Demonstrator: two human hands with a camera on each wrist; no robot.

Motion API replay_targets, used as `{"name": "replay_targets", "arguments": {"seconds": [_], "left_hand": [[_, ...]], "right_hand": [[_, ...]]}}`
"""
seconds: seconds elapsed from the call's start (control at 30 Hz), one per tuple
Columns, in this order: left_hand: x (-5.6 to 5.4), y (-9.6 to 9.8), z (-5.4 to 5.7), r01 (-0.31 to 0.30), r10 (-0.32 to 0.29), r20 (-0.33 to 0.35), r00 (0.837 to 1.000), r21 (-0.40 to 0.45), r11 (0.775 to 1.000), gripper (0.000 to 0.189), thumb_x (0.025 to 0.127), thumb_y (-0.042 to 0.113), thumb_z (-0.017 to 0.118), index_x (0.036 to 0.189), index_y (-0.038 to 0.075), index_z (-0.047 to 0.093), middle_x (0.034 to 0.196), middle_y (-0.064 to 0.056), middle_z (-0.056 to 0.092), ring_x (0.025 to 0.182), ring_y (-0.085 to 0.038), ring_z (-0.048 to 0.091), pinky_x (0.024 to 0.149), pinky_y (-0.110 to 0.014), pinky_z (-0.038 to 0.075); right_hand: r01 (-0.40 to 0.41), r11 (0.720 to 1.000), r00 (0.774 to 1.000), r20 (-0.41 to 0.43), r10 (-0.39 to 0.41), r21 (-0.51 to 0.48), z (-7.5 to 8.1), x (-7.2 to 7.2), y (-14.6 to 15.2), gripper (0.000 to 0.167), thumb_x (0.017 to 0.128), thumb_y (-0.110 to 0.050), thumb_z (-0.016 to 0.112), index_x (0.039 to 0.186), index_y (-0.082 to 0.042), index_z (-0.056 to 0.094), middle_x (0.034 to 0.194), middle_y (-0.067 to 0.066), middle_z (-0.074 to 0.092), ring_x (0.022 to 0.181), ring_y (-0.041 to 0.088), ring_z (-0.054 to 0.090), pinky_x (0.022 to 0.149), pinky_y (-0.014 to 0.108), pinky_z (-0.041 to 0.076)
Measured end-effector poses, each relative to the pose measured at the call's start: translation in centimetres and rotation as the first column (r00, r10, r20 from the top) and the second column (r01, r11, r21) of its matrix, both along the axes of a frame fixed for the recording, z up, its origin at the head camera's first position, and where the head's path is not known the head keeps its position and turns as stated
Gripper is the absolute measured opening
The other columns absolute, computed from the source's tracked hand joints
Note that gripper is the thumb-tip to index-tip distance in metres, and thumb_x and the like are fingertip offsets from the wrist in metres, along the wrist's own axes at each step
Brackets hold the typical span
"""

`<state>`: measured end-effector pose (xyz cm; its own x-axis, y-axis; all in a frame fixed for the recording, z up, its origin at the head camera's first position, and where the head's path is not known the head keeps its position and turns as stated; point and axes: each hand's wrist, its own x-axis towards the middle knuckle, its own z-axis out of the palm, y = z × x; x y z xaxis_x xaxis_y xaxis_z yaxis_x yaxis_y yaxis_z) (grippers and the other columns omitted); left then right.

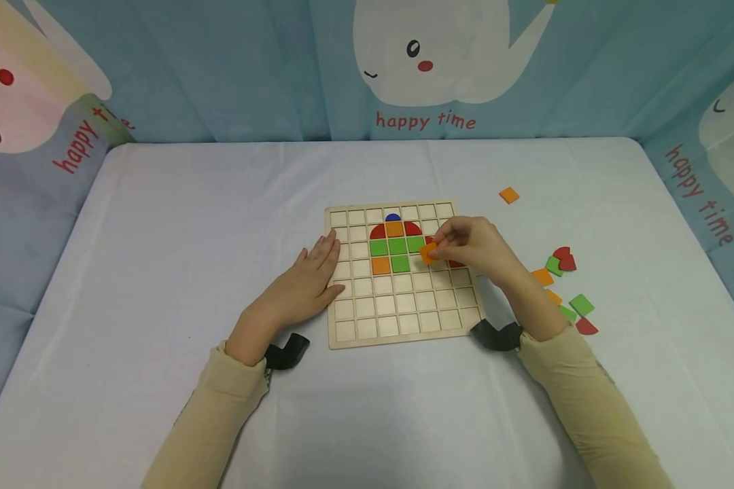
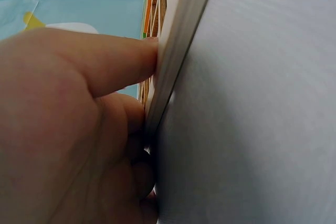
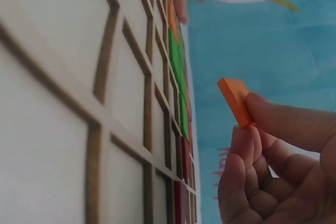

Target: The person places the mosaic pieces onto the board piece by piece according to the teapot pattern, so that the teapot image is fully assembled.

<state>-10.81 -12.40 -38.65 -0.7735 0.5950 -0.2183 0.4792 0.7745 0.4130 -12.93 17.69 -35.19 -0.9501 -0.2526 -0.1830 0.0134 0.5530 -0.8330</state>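
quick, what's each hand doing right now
Left hand: open, touching the left edge of the wooden grid board.
Right hand: closed, pinching an orange square tile.

The pinched tile (image 3: 234,99) is orange, the board (image 1: 385,305) gridded.

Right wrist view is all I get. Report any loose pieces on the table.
Observer: Loose pieces in red, green and orange lie on the table right of the board.
Operator: Now tell me where the left thumb is.
Observer: The left hand touches the board's left rim with its thumb.
Operator: Name the piece in the board's far row.
Observer: A blue half circle sits there.
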Motion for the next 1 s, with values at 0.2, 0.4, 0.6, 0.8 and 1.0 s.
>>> {"name": "replay_targets", "arguments": {"seconds": [0.2,0.4,0.6,0.8,1.0], "left_hand": [[-0.04,0.04,-0.16,0.003,-0.003,-0.005,1.0,0.006,1.0,0.071,0.1,0.028,0.046,0.148,-0.006,0.006,0.156,-0.017,-0.006,0.143,-0.03,-0.001,0.114,-0.049,0.006],[-0.04,0.08,-0.11,0.006,-0.006,-0.008,1.0,0.008,1.0,0.072,0.1,0.028,0.046,0.148,-0.006,0.006,0.156,-0.017,-0.005,0.143,-0.031,0.0,0.113,-0.049,0.006],[-0.11,0.13,-0.15,0.003,-0.003,-0.001,1.0,0.002,1.0,0.071,0.1,0.029,0.046,0.148,-0.005,0.006,0.156,-0.017,-0.006,0.143,-0.03,-0.001,0.114,-0.049,0.006],[-0.14,0.1,-0.22,0.005,-0.005,-0.003,1.0,0.004,1.0,0.072,0.1,0.029,0.046,0.148,-0.005,0.006,0.156,-0.016,-0.007,0.143,-0.03,-0.001,0.114,-0.049,0.006],[-0.18,0.05,-0.2,0.006,-0.006,-0.001,1.0,0.006,1.0,0.072,0.099,0.029,0.046,0.148,-0.006,0.006,0.156,-0.017,-0.006,0.143,-0.03,-0.001,0.113,-0.049,0.006]], "right_hand": [[0.025,0.995,0.999,0.026,-0.027,0.092,-0.31,0.02,-0.37,0.016,0.082,-0.008,0.072,0.093,0.0,0.063,0.085,0.009,0.061,0.074,0.02,0.056,0.061,0.021,0.048],[0.037,0.99,0.999,0.02,-0.04,0.137,-0.47,0.1,-0.32,0.013,0.082,-0.007,0.072,0.091,-0.001,0.064,0.083,0.009,0.063,0.074,0.019,0.056,0.061,0.021,0.047],[0.041,0.987,0.999,0.03,-0.046,0.153,-0.63,0.12,-0.45,0.013,0.082,-0.008,0.072,0.09,0.0,0.066,0.081,0.008,0.064,0.073,0.018,0.056,0.065,0.024,0.044],[0.037,0.988,0.999,0.033,-0.042,0.152,-0.75,0.14,-0.54,0.015,0.082,-0.009,0.073,0.092,0.001,0.067,0.082,0.008,0.065,0.073,0.017,0.058,0.067,0.024,0.045],[0.033,0.988,0.998,0.043,-0.04,0.15,-0.96,0.0,-0.54,0.014,0.083,-0.01,0.072,0.094,-0.001,0.068,0.082,0.008,0.066,0.076,0.018,0.059,0.07,0.027,0.045]]}}
